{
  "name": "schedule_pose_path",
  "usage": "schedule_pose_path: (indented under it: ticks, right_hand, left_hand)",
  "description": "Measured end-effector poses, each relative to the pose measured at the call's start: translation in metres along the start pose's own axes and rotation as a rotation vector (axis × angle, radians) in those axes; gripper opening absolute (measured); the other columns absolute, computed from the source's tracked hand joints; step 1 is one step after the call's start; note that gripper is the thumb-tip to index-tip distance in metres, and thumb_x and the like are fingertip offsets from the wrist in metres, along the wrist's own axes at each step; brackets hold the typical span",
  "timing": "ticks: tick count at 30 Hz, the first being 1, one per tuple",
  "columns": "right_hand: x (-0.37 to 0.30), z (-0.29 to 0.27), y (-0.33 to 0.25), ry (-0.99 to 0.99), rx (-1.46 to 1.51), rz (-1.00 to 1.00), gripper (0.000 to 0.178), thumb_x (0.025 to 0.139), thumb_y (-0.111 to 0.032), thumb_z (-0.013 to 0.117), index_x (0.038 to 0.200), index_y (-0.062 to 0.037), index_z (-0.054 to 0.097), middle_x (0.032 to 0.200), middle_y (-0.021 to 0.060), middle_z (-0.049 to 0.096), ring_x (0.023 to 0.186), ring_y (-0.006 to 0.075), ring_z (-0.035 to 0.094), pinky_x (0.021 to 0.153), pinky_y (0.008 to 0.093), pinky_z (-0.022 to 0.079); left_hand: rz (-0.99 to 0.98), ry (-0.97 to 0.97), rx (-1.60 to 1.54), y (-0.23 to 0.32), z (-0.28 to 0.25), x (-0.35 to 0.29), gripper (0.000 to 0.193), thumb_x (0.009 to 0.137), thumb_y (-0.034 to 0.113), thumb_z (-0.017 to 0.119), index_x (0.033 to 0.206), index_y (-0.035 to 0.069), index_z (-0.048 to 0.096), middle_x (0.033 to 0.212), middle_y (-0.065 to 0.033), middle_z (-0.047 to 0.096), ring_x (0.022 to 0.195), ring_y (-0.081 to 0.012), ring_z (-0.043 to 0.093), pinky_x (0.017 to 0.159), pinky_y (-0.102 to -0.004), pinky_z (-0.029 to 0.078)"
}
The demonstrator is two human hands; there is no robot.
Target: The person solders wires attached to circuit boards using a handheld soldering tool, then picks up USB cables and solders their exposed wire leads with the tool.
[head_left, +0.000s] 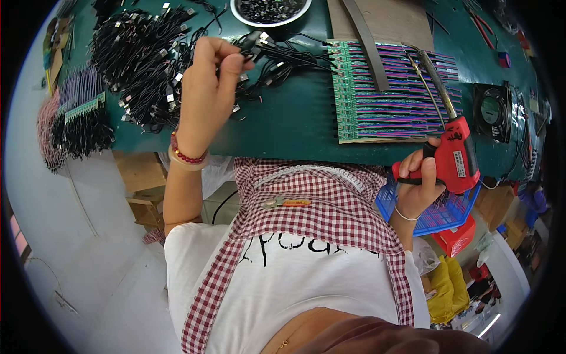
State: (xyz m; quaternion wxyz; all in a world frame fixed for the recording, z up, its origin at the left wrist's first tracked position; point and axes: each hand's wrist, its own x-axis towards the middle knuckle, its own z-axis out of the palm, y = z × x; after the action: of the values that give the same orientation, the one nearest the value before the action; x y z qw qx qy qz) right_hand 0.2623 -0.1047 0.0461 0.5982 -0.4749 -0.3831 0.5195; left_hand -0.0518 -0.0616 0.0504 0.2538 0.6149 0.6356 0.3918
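My left hand (213, 79) is closed in a pinch over the table, with a black USB cable (252, 50) at its fingertips. Around it spreads a large tangled heap of black USB cables (138, 65) with bright metal plugs. In my right hand (420, 177) is a red soldering gun (463, 154), gripped by its handle. The gun's long metal tip points up and away, over the right part of a row of green circuit boards (345, 94). Bundles of coloured wires (407, 112) run rightward from those boards. A grey flat strip (368, 47) lies across the wires.
A white bowl (271, 22) of small dark parts stands at the far edge. Finished-looking boards with wires (82, 112) hang over the table's left edge. A black fan (492, 112) sits at the right. Below the table edge is a blue basket (451, 218).
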Motion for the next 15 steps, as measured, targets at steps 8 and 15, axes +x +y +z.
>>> schedule_pose_path:
  ticks: [8, 15]
  right_hand:
    - [0.001, 0.055, -0.001, -0.092, -0.037, 0.082, 0.039, 0.084, -0.004, 0.056, 0.119, 0.0043, 0.041, 0.086, 0.0133, 0.056, 0.074, 0.0193, 0.057, 0.064, 0.0271, 0.049]
    - [0.001, 0.073, 0.001, -0.213, -0.104, 0.132, 0.045, 0.080, 0.001, 0.061, 0.120, 0.0014, 0.040, 0.103, 0.0151, 0.056, 0.092, 0.0223, 0.060, 0.078, 0.0359, 0.052]
  left_hand:
    - [-0.289, -0.118, -1.609, 0.035, 0.055, -0.011, 0.036, 0.088, 0.003, 0.052, 0.123, 0.005, 0.041, 0.103, -0.0039, 0.058, 0.109, -0.0214, 0.053, 0.107, -0.0481, 0.031]
    - [-0.303, 0.035, -1.661, 0.048, 0.081, -0.022, 0.035, 0.087, 0.000, 0.053, 0.119, 0.005, 0.039, 0.101, -0.0044, 0.057, 0.114, -0.0243, 0.050, 0.104, -0.0428, 0.036]
